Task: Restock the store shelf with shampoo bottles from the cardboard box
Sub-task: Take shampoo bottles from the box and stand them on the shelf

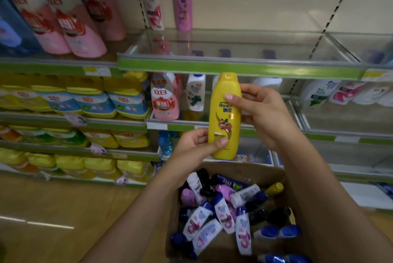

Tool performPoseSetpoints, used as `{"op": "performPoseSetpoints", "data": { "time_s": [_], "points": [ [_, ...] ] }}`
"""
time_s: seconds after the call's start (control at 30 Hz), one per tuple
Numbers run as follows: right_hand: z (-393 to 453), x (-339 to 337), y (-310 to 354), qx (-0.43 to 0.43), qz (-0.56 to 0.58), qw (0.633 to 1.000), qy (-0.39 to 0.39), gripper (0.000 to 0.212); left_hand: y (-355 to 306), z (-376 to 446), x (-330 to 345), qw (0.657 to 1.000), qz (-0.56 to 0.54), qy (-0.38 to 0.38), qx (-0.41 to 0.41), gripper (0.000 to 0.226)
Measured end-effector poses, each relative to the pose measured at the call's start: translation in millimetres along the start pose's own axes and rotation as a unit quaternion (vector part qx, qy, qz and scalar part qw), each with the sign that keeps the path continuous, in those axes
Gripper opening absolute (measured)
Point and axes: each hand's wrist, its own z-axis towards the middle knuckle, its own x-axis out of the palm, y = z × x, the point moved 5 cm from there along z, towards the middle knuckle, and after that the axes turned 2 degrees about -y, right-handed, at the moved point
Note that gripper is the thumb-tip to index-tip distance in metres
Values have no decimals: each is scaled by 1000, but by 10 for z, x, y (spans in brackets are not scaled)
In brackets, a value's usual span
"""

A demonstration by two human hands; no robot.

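Yellow shampoo bottle held upright in front of the shelving, cap up, label facing the camera, base above the cardboard box. Left hand gripped the bottle's lower part, thumb across the front near the base, fingers curled behind. Right hand gripped the upper part from the right side, thumb tip pressed on the front just above the label. Both grips closed on the same bottle.

Bottle cap level with the green front edge of the upper shelf. On that shelf, at the back left: a white bottle and a pink bottle, standing side by side. Rest of that shelf's contents too blurred to tell.

Box on the floor below the arms, holding a loose jumble of bottles: white, dark blue, black, pink, one yellow, most lying on their sides.

Left bays: pink refill pouches up top, yellow packs on the lower shelves.
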Motion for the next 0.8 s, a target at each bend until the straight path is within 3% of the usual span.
{"op": "performPoseSetpoints", "data": {
  "time_s": [0.4,0.57,0.8],
  "points": [
    [713,169,647,-93,46,994,-39,34,-1038,710,-259,982,140,48,118,21],
    [1103,229,765,-118,57,990,-42,32,-1305,1114,-331,970,186,25,155,35],
    [1709,351,910,-170,37,984,-39,33,-1660,1670,-500,958,202,3,203,35]
  ]
}}
